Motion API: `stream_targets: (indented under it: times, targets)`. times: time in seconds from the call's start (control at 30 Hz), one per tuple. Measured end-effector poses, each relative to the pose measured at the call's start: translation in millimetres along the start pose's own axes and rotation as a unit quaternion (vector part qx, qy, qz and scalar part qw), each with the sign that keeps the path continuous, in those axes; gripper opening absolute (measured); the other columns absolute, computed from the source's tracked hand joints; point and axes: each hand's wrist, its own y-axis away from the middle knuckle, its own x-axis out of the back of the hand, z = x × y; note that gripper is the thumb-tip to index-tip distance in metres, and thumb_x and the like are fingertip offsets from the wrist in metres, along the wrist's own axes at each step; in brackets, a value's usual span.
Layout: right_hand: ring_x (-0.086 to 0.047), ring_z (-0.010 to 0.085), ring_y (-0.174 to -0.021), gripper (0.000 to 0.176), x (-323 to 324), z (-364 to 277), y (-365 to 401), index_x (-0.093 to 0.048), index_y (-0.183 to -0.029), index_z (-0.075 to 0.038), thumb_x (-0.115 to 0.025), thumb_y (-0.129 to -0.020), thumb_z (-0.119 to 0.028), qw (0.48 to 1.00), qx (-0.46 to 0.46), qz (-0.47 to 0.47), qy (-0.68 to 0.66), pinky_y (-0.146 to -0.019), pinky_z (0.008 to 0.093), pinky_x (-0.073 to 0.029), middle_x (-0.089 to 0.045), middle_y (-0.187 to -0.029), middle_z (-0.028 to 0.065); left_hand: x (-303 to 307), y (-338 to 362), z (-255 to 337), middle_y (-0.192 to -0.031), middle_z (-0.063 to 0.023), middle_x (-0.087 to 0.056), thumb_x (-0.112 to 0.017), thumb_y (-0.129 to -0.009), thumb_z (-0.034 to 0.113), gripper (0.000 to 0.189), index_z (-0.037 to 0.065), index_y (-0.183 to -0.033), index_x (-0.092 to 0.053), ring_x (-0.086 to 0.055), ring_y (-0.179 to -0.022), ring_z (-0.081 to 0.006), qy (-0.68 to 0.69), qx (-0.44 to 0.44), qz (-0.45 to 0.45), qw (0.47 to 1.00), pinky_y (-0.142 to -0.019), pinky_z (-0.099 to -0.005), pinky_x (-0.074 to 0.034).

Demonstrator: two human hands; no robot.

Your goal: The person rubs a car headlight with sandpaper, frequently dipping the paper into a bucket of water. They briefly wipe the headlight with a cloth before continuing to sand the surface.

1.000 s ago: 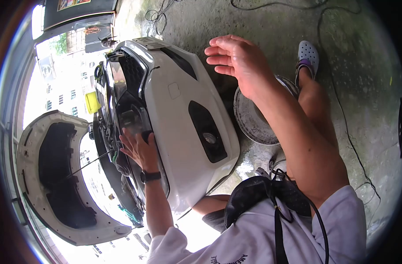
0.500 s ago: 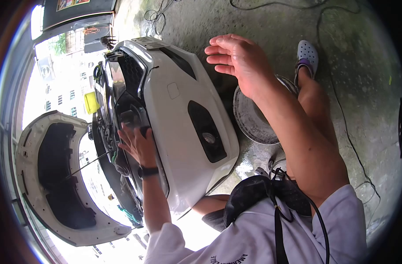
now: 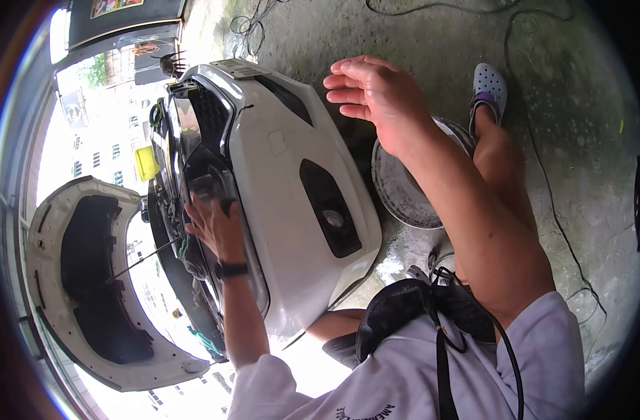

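My left hand (image 3: 218,227), with a dark band at the wrist, lies spread on the dark glossy headlight (image 3: 208,178) of a white car. Beside its thumb is a small dark shape that I cannot make out. In the air right of the white bumper (image 3: 278,189) is my right hand (image 3: 376,101), its fingers slightly apart and curved, with nothing visible in it. Below my right forearm stands a round metal basin (image 3: 397,185), partly hidden by that arm.
The car's raised hood (image 3: 43,280) is at the left, held by a thin rod. A yellow object (image 3: 147,163) sits by the engine bay. Black cable (image 3: 544,171) runs over the concrete floor, right of my foot in a grey clog (image 3: 490,87). A black mesh bag (image 3: 397,315) hangs at my waist.
My left hand has shifted very slightly left on the headlight. My right hand has moved a few pixels left and stays raised.
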Motion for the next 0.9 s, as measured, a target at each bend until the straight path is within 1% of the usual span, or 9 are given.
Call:
stream_targets:
  times: [0.13,0.3,0.4,0.53,0.63,0.73,0.77,0.83,0.9]
  targets:
    - [-0.070,0.0183,-0.099,0.028,-1,4,-3,-0.068,-0.113,-0.008,-0.062,-0.097,-0.030,1.000,0.002,-0.013,-0.002,-0.086,0.0336,-0.052,-0.074,-0.111,0.0076,3,9,1,-0.167,-0.0167,-0.031,-0.074,-0.090,0.041,0.042,0.011,-0.120,-0.069,-0.021,-0.156,-0.0434,0.014,0.011,0.008,1.000,-0.119,-0.0731,-0.018]
    - [-0.071,0.0177,-0.098,0.028,3,10,1,-0.069,-0.113,-0.008,-0.062,-0.098,-0.030,1.000,0.002,0.015,0.017,-0.086,0.0330,-0.052,-0.074,-0.112,0.0077,-10,-81,33,-0.167,-0.0168,-0.032,-0.073,-0.091,0.041,0.041,0.010,-0.118,-0.069,-0.020,-0.157,-0.0424,-0.009,-0.005,0.006,1.000,-0.119,-0.0725,-0.019]
    - [-0.071,0.0177,-0.098,0.028,3,8,1,-0.069,-0.113,-0.008,-0.062,-0.097,-0.030,1.000,0.005,0.015,0.018,-0.086,0.0333,-0.052,-0.074,-0.111,0.0077,-17,-69,25,-0.168,-0.0164,-0.031,-0.073,-0.091,0.041,0.042,0.011,-0.121,-0.068,-0.019,-0.157,-0.0421,0.005,-0.012,0.028,1.000,-0.120,-0.0718,-0.018]
    - [-0.071,0.0179,-0.098,0.029,-2,4,-1,-0.069,-0.113,-0.007,-0.064,-0.096,-0.030,1.000,0.003,0.003,0.012,-0.087,0.0335,-0.052,-0.074,-0.111,0.0080,-10,8,5,-0.169,-0.0162,-0.028,-0.074,-0.091,0.040,0.041,0.011,-0.120,-0.069,-0.017,-0.158,-0.0422,0.030,0.023,0.018,0.999,-0.122,-0.0707,-0.014]
    - [-0.071,0.0181,-0.099,0.028,-3,8,-3,-0.069,-0.112,-0.008,-0.064,-0.096,-0.030,1.000,0.002,-0.013,0.011,-0.086,0.0338,-0.052,-0.074,-0.111,0.0081,-3,12,10,-0.170,-0.0159,-0.027,-0.074,-0.091,0.039,0.040,0.011,-0.118,-0.070,-0.017,-0.158,-0.0415,0.034,0.030,0.033,0.998,-0.122,-0.0698,-0.014]
    - [-0.070,0.0183,-0.099,0.027,-1,12,-2,-0.069,-0.112,-0.008,-0.064,-0.096,-0.029,1.000,-0.006,0.001,0.030,-0.086,0.0337,-0.052,-0.074,-0.111,0.0079,-6,-42,21,-0.170,-0.0158,-0.027,-0.074,-0.091,0.040,0.039,0.011,-0.117,-0.070,-0.018,-0.158,-0.0408,0.019,0.019,0.027,0.999,-0.123,-0.0689,-0.015]
    - [-0.070,0.0166,-0.089,0.020,-3,10,2,-0.067,-0.104,-0.005,-0.062,-0.095,-0.023,1.000,0.000,0.019,0.022,-0.079,0.0330,-0.052,-0.073,-0.102,0.0066,-9,-53,21,-0.170,-0.0158,-0.027,-0.074,-0.091,0.040,0.039,0.011,-0.117,-0.070,-0.018,-0.158,-0.0408,0.019,0.017,0.028,0.999,-0.123,-0.0689,-0.015]
    - [-0.070,0.0166,-0.090,0.021,0,13,2,-0.067,-0.104,-0.005,-0.062,-0.095,-0.023,0.999,0.001,0.029,0.019,-0.079,0.0330,-0.052,-0.073,-0.101,0.0067,-12,-70,23,-0.169,-0.0158,-0.028,-0.074,-0.091,0.040,0.039,0.011,-0.116,-0.070,-0.019,-0.158,-0.0403,0.002,0.009,0.021,1.000,-0.123,-0.0690,-0.016]
    - [-0.070,0.0166,-0.090,0.021,2,9,-1,-0.067,-0.104,-0.005,-0.062,-0.095,-0.023,0.999,0.006,0.037,0.015,-0.079,0.0330,-0.052,-0.073,-0.101,0.0068,-9,-47,20,-0.169,-0.0157,-0.029,-0.074,-0.091,0.041,0.040,0.010,-0.117,-0.069,-0.020,-0.158,-0.0403,0.010,0.009,0.028,1.000,-0.122,-0.0694,-0.016]
